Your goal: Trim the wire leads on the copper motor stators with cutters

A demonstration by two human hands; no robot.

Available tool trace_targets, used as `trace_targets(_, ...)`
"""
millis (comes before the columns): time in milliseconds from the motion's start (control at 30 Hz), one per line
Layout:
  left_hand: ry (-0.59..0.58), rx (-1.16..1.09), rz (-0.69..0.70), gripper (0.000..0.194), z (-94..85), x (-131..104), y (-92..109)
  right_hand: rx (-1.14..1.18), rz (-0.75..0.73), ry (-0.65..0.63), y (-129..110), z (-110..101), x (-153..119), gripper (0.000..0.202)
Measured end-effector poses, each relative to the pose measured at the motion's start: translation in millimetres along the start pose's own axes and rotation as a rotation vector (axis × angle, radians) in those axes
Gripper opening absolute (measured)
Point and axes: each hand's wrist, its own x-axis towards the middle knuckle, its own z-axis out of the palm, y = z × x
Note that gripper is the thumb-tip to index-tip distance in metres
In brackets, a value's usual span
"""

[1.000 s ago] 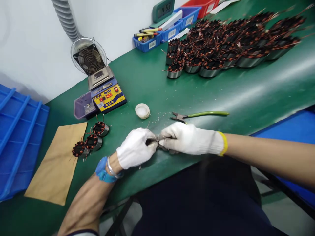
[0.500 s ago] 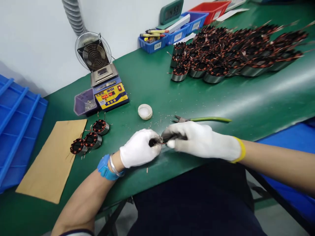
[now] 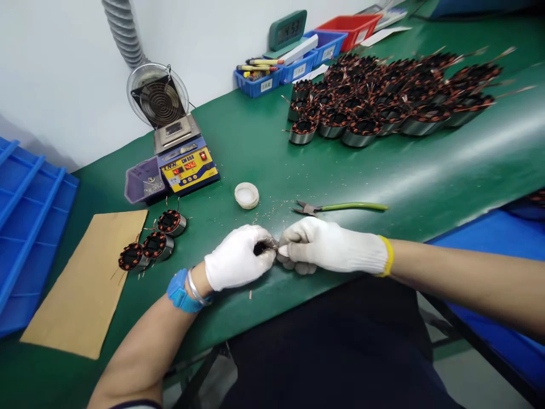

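My left hand (image 3: 240,258), in a white glove, is closed around a motor stator (image 3: 263,246); the glove covers most of it, leaving a dark core and some copper showing. From the right, my gloved right hand (image 3: 313,245) meets it, thumb and fingertips pinched at the stator's wire ends. The wires between those fingertips are too small to see clearly. Just beyond the right hand lie green-handled cutting pliers (image 3: 340,207), jaws pointing left. A small round white dish (image 3: 247,195) stands beyond the left hand.
Three stators (image 3: 157,244) sit by a brown cardboard sheet (image 3: 80,284). Behind them are a yellow-and-blue solder pot (image 3: 189,169) with lit digits and a purple tray (image 3: 142,182). Many stators (image 3: 361,133) fill the back right, near blue bins (image 3: 258,85). A blue crate (image 3: 34,227) stands left.
My right hand's fingers have closed into a pinch against the stator's wires, where they were more extended before. My left hand keeps its hold. The whole view has shifted slightly.
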Motion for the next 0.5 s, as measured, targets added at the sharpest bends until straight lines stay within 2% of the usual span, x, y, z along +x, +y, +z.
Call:
trace_targets(33,-0.009,0.013,0.0,0.004,1.0,0,1,-0.129,-0.035,0.037,0,-2,-2,0.031)
trace_targets(100,-0.018,0.081,-0.01,0.024,4.3,-2,4,-0.343,-0.124,0.096,0,-6,-5,0.024)
trace_targets(167,-0.011,0.179,-0.013,0.039,9.1,-4,7,-0.602,-0.28,0.136,2,-8,-8,0.025)
trace_targets(233,0.01,0.246,-0.012,0.035,14.4,-6,8,-0.836,-0.416,0.174,6,-9,-11,0.034)
trace_targets(267,0.018,0.258,-0.016,0.03,16.8,-7,8,-0.854,-0.423,0.201,8,-9,-13,0.036)
trace_targets(300,0.018,0.259,-0.025,0.029,18.9,-8,8,-0.756,-0.376,0.22,11,-8,-14,0.035)
trace_targets(367,0.016,0.257,-0.031,0.031,22.3,-10,6,-0.261,-0.207,0.198,16,-4,-17,0.039)
trace_targets(433,0.021,0.289,0.018,0.034,24.2,-13,6,0.291,-0.057,0.121,20,3,-20,0.065)
trace_targets(500,0.031,0.375,0.114,0.033,24.3,-16,9,0.631,0.004,0.046,22,13,-23,0.079)
